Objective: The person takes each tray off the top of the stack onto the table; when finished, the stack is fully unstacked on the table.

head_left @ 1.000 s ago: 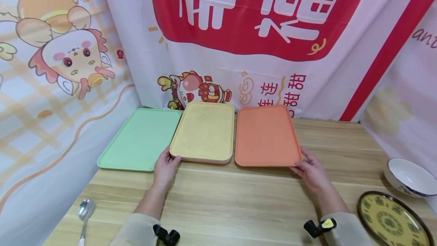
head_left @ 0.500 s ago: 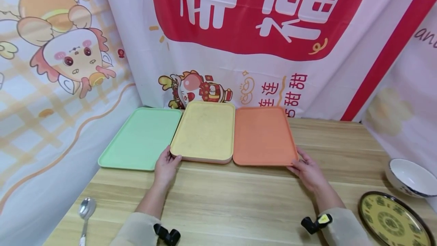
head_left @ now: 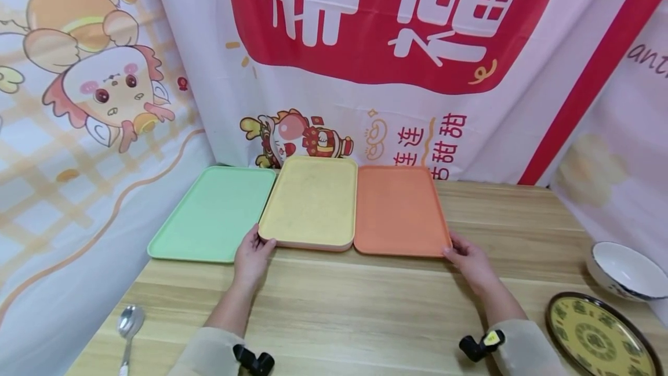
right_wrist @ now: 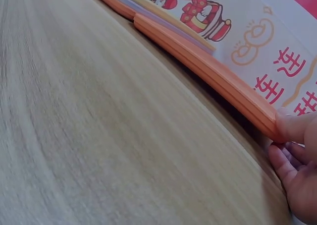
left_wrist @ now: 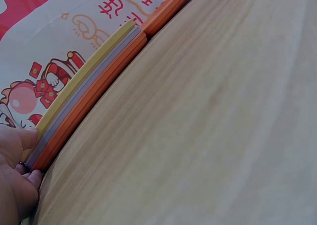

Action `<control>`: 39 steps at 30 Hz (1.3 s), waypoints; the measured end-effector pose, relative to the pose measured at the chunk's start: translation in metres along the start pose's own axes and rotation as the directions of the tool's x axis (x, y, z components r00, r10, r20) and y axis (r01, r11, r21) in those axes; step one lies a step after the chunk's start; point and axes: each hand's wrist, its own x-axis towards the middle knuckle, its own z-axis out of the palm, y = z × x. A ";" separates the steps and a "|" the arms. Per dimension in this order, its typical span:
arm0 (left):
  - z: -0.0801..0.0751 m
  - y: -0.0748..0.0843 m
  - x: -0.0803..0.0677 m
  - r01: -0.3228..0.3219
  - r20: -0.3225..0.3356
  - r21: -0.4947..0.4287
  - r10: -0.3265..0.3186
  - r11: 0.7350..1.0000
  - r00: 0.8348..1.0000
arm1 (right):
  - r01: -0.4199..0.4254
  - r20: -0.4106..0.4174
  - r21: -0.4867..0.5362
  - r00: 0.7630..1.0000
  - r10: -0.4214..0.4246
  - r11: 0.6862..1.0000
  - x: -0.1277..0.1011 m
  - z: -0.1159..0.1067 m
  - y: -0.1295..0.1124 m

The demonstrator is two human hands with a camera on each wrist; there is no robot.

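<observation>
A yellow tray [head_left: 311,202] tops a stack in the head view, with lilac and orange layers below it in the left wrist view. My left hand [head_left: 252,257] grips the stack's near left corner, thumb at the yellow edge and fingers lower down. Right beside the stack lies an orange tray [head_left: 400,210], its left edge along the yellow one. My right hand [head_left: 472,260] pinches its near right corner, thumb on the rim [right_wrist: 279,126] and fingers curled below. On the stack's left lies a green tray [head_left: 214,213], which neither hand touches.
A metal spoon [head_left: 129,329] lies at the front left of the wooden table [head_left: 365,306]. At the right stand a white bowl [head_left: 628,271] and a yellow patterned plate [head_left: 597,335] with a dark rim. Printed cloth [head_left: 313,91] hangs behind the trays.
The orange tray has slid left with my right hand, closing the gap to the yellow stack, and has straightened a little. My left hand has stayed at the stack's corner.
</observation>
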 end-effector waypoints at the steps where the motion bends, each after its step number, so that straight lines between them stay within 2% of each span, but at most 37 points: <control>1: 0.000 0.000 0.000 0.001 0.001 0.003 -0.001 1.000 1.000 | -0.001 -0.007 -0.025 1.000 0.001 1.000 0.000 0.000 0.000; 5: 0.000 0.000 -0.001 0.003 0.002 0.000 -0.003 1.000 1.000 | -0.011 -0.015 -0.138 1.000 0.009 0.990 0.001 0.000 -0.003; 12: 0.000 -0.001 0.000 0.006 0.001 -0.005 -0.006 1.000 1.000 | 0.024 -0.003 -0.316 1.000 -0.026 0.949 0.003 -0.001 -0.007; 18: 0.000 0.000 -0.001 0.012 0.004 0.011 -0.013 1.000 1.000 | -0.009 -0.002 -0.307 1.000 0.008 0.952 0.002 0.002 -0.018; 20: -0.001 0.000 -0.001 0.016 0.004 0.013 -0.016 1.000 1.000 | -0.012 -0.041 -0.319 0.999 -0.002 0.948 0.001 0.006 -0.024; 22: -0.001 0.000 -0.001 0.016 0.003 0.013 -0.016 1.000 1.000 | 0.021 -0.087 -0.342 0.995 -0.054 0.939 0.002 0.012 -0.031; 25: -0.001 0.000 -0.001 0.017 0.002 0.014 -0.017 1.000 1.000 | 0.087 -0.139 -0.364 0.979 -0.146 0.927 0.006 0.026 -0.040; 29: -0.001 -0.001 -0.001 0.011 0.000 0.011 -0.011 1.000 1.000 | 0.144 -0.144 -0.348 0.968 -0.205 0.926 0.015 0.055 -0.052; 35: -0.001 -0.003 0.002 0.008 -0.004 0.008 -0.008 1.000 1.000 | 0.207 -0.085 -0.304 0.966 -0.243 0.930 0.025 0.105 -0.069; 39: -0.002 -0.005 0.003 0.009 -0.007 0.008 -0.009 1.000 1.000 | 0.218 -0.028 -0.287 0.971 -0.236 0.933 0.026 0.132 -0.078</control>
